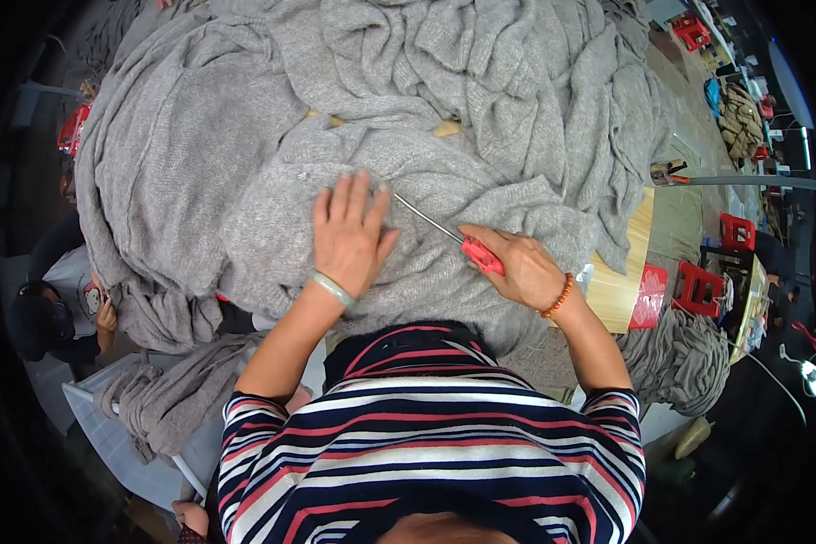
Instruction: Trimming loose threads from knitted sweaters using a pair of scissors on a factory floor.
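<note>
Gripping a red-handled tool (482, 257), right hand (524, 268) points its shaft (428, 217) forward-left, ending beside left hand (350, 238), spread flat on grey knit (267, 213).

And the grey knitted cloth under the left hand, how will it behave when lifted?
The grey knitted cloth would probably hang floppy, since it lies in loose folds. Its fuzzy-looking surface suggests it may drag rather than slip. A large armful could feel heavy, because so much is heaped on the table.
</note>
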A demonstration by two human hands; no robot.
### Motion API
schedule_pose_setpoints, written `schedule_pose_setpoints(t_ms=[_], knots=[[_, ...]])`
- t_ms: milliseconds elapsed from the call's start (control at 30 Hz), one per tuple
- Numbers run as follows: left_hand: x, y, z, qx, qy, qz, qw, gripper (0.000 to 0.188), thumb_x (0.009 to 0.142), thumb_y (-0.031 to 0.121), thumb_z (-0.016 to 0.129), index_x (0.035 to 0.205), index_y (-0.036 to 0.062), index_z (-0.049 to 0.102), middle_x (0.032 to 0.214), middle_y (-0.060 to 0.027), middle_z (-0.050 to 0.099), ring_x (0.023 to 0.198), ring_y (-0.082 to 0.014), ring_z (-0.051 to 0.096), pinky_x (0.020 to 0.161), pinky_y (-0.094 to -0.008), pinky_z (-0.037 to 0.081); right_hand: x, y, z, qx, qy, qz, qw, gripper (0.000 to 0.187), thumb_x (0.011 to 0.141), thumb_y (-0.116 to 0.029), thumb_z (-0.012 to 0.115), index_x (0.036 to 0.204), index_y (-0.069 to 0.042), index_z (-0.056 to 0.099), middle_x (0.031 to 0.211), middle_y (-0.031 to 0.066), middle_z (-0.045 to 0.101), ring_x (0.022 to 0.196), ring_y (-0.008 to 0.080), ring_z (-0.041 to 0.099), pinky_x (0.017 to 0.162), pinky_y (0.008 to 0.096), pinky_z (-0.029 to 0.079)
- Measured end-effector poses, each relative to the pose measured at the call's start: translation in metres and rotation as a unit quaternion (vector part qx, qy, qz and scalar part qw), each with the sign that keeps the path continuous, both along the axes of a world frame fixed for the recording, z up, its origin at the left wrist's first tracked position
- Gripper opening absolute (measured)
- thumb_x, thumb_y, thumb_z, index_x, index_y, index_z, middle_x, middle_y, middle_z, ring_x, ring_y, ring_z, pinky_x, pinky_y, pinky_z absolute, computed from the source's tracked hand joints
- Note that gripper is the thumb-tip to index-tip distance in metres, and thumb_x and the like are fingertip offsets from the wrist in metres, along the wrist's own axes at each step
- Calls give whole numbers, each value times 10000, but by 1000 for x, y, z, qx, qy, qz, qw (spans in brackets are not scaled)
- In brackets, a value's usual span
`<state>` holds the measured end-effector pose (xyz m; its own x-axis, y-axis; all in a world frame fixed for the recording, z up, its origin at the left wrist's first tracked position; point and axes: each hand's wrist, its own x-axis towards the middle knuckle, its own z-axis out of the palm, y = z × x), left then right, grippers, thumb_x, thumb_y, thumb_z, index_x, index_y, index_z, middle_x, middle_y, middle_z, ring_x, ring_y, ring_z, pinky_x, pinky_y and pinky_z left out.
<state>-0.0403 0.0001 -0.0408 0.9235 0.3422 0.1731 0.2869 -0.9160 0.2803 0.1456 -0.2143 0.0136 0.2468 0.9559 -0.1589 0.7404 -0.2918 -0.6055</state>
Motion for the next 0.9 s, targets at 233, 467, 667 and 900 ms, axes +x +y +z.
schedule_pose_setpoints(t_ms=[233, 467, 667, 900], knots=[[-21, 31, -69, -41, 37, 79, 995, 667, 897, 406, 668, 1421, 21, 522, 1507, -291, 411, 1398, -445, 382, 1186, -520, 244, -9, 19, 13, -100, 0, 50, 994, 451, 909, -225, 651, 1331, -87, 573, 836, 229, 701, 806, 424, 689, 712, 508, 544], [-26, 40, -83, -90, 1, 74, 993, 705, 891, 402, 670, 1452, 23, 474, 1511, -288, 409, 1412, -439, 371, 1198, -513, 226, -19, 70, 14, -81, 2, 71, 994, 427, 901, -212, 649, 1300, -80, 576, 844, 231, 702, 817, 424, 689, 727, 519, 535], [-30, 54, -84, -149, -33, 112, 982, 688, 893, 365, 689, 1443, 11, 475, 1482, -293, 435, 1362, -446, 428, 1156, -479, 321, -20, 86, 9, -101, -9, 102, 990, 412, 902, -193, 637, 1294, -84, 575, 850, 228, 704, 820, 420, 691, 735, 525, 531], [-32, 110, -91, -199, -38, 305, 931, 646, 878, 350, 727, 1361, -34, 537, 1309, -314, 549, 1210, -473, 534, 1041, -480, 443, -19, 71, 12, -86, -9, 82, 993, 432, 907, -194, 640, 1306, -50, 558, 851, 221, 707, 825, 412, 693, 721, 509, 536]])
